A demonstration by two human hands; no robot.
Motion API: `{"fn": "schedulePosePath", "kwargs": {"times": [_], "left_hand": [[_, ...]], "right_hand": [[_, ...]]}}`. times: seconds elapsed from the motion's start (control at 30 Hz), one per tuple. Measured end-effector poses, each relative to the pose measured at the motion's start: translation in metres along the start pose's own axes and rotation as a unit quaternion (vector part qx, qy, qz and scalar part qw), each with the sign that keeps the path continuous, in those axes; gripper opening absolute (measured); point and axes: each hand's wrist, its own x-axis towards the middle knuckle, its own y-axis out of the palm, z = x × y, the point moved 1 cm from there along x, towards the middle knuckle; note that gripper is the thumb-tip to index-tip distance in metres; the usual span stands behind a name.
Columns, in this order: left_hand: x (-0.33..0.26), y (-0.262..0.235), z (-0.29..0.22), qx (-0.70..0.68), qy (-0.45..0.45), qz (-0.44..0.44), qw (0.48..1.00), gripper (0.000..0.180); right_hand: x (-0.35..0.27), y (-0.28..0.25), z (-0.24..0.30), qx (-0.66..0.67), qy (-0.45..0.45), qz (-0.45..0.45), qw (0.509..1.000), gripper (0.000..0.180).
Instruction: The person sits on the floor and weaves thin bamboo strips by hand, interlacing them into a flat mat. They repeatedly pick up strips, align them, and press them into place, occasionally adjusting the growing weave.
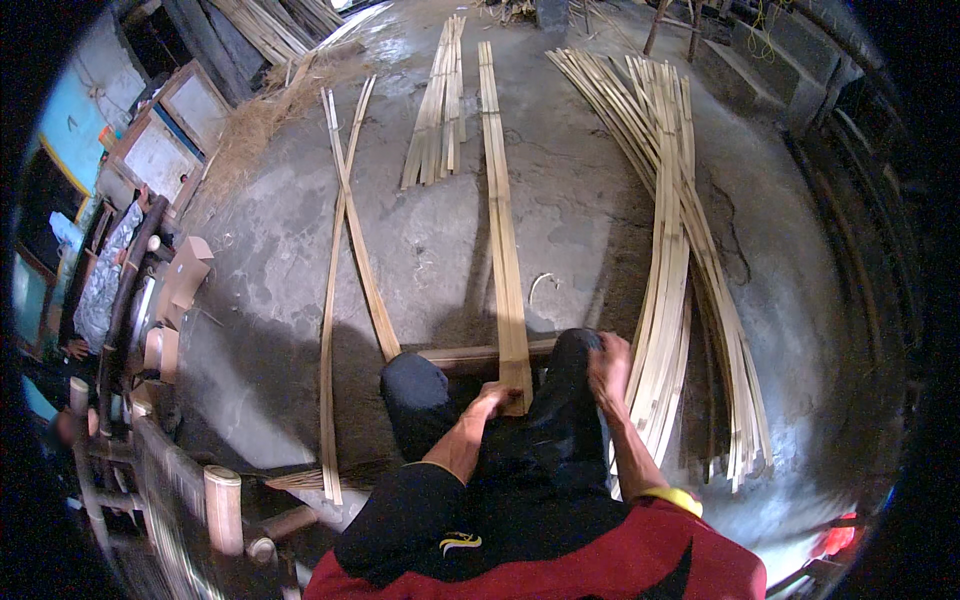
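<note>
Between my knees lies a long bamboo strip (507, 290), split lengthwise into narrow slats and running away from me over a low wooden crosspiece (440, 356). My left hand (493, 399) is closed on the strip's near end from its left side. At the outer side of my right knee (572, 365), my right hand (610, 368) has its fingers curled; whatever they hold, if anything, is hidden. Just right of that hand lies a thick bundle of pale bamboo strips (662, 300), some crossing over others.
Two crossed bamboo strips (345, 200) lie on the concrete floor (420, 250) to my left. A smaller bundle of strips (435, 120) sits farther ahead. Cardboard boxes (185, 270) and bamboo poles (223, 510) line the left side; fibre shavings (250, 135) pile up at far left.
</note>
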Motion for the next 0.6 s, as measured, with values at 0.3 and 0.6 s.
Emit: {"fn": "schedulePosePath", "kwargs": {"times": [0.3, 0.6], "left_hand": [[-0.068, -0.003, -0.059, -0.175, 0.097, 0.137, 0.97, 0.027], [-0.06, -0.024, -0.102, -0.159, 0.148, 0.149, 0.965, 0.024]], "right_hand": [[0.036, 0.117, 0.028, 0.292, 0.331, 0.249, 0.862, 0.032], [0.162, 0.003, 0.064, 0.091, 0.003, -0.255, 0.963, 0.021]]}}
